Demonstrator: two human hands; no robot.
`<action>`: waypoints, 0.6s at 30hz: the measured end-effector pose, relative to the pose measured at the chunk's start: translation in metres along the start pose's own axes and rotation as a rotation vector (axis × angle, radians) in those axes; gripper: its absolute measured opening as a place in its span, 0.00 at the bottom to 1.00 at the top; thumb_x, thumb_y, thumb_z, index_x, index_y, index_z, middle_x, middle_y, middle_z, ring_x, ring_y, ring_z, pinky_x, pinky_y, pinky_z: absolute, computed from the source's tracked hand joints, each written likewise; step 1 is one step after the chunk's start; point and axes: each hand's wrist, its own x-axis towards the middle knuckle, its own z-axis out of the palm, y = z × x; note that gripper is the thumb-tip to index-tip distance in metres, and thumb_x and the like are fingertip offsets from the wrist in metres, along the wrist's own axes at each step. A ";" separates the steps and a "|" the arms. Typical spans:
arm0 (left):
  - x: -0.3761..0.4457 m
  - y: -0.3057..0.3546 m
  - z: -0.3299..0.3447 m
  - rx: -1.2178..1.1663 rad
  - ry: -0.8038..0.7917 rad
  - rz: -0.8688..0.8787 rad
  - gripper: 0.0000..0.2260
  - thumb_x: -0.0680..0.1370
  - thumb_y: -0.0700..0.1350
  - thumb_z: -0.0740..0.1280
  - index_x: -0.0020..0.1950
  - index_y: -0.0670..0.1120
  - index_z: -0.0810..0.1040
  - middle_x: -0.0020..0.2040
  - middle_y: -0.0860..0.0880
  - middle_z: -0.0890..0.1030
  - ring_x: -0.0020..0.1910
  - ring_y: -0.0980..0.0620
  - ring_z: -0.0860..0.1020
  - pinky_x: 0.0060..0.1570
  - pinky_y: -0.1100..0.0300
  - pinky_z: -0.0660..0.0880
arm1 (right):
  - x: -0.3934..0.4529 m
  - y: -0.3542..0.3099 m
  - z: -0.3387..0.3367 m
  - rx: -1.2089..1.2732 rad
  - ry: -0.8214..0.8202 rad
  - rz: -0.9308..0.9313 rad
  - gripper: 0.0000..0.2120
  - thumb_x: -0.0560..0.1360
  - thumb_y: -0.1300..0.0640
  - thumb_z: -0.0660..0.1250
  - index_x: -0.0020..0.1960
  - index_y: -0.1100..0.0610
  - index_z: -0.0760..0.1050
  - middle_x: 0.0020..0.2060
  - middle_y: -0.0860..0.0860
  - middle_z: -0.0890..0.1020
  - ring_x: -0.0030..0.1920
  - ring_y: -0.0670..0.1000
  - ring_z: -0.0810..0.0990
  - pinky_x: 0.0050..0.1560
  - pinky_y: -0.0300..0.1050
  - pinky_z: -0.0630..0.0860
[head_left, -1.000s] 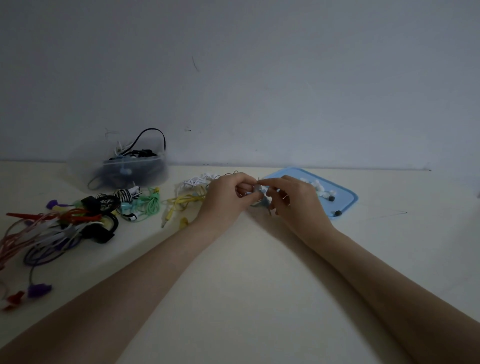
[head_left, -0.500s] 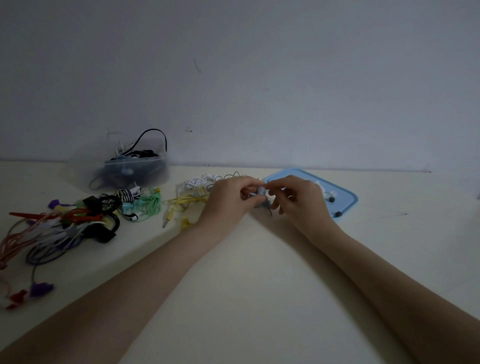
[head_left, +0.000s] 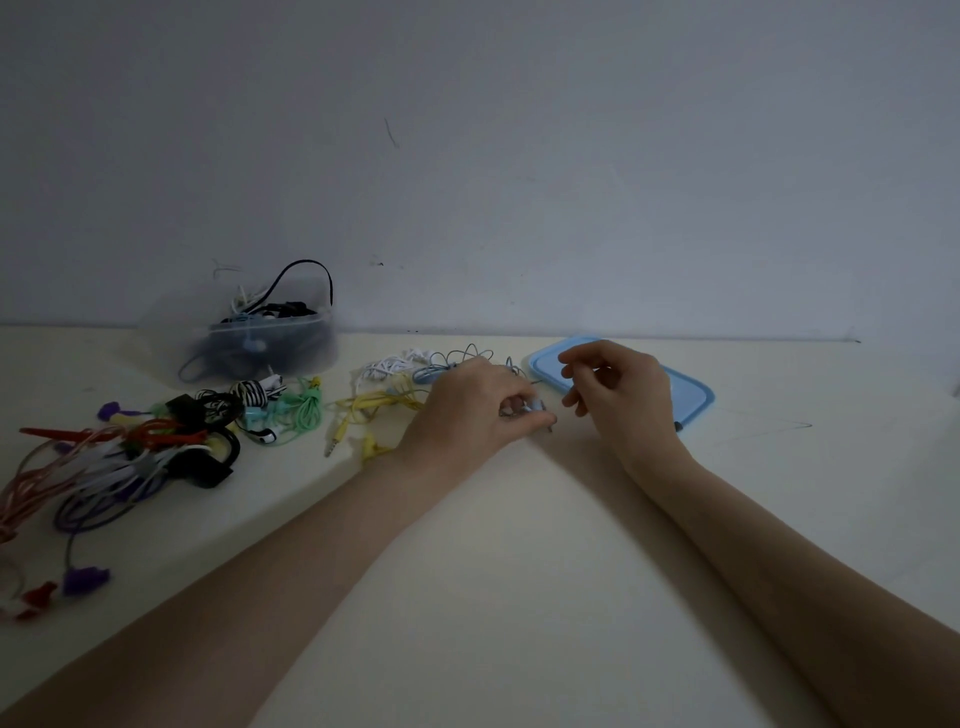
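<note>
On the pale cream desk (head_left: 519, 545), dimly lit and pushed against a bare grey wall (head_left: 571, 156), my left hand (head_left: 467, 410) lies knuckles-up at centre; its grip is narrow, fingertips curled round the end of the light blue earphone cord (head_left: 536, 406); that end juts from my fingers toward 3 o'clock, its long axis roughly crosswise, while the rest of the cord loops loosely behind my knuckles at 11 o'clock. My right hand (head_left: 623, 400) hovers just beside it at 3 o'clock, over the blue lid (head_left: 693, 395), wrist raised and fingers loosely curled; I cannot tell whether thumb and forefinger pinch a thin strand. A yellow cord (head_left: 374, 402) lies at 9 o'clock.
</note>
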 end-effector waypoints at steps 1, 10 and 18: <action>0.000 0.000 0.001 0.039 -0.008 0.026 0.10 0.67 0.51 0.71 0.35 0.45 0.81 0.29 0.52 0.77 0.33 0.55 0.70 0.34 0.61 0.67 | 0.000 0.000 0.000 0.007 0.002 0.003 0.10 0.74 0.69 0.61 0.43 0.59 0.78 0.31 0.45 0.78 0.25 0.39 0.76 0.30 0.28 0.71; -0.001 -0.003 0.002 0.001 -0.074 0.010 0.06 0.71 0.41 0.72 0.46 0.42 0.80 0.38 0.52 0.77 0.39 0.57 0.72 0.41 0.61 0.70 | -0.001 -0.001 0.000 0.035 -0.010 -0.003 0.10 0.74 0.69 0.60 0.43 0.60 0.78 0.31 0.46 0.79 0.25 0.39 0.76 0.29 0.27 0.70; 0.003 -0.004 -0.002 -0.151 0.022 -0.177 0.11 0.70 0.40 0.72 0.52 0.43 0.80 0.44 0.48 0.83 0.41 0.53 0.77 0.46 0.61 0.73 | -0.001 -0.004 0.002 0.246 -0.172 0.089 0.11 0.74 0.71 0.61 0.40 0.61 0.79 0.30 0.53 0.80 0.30 0.45 0.78 0.39 0.38 0.78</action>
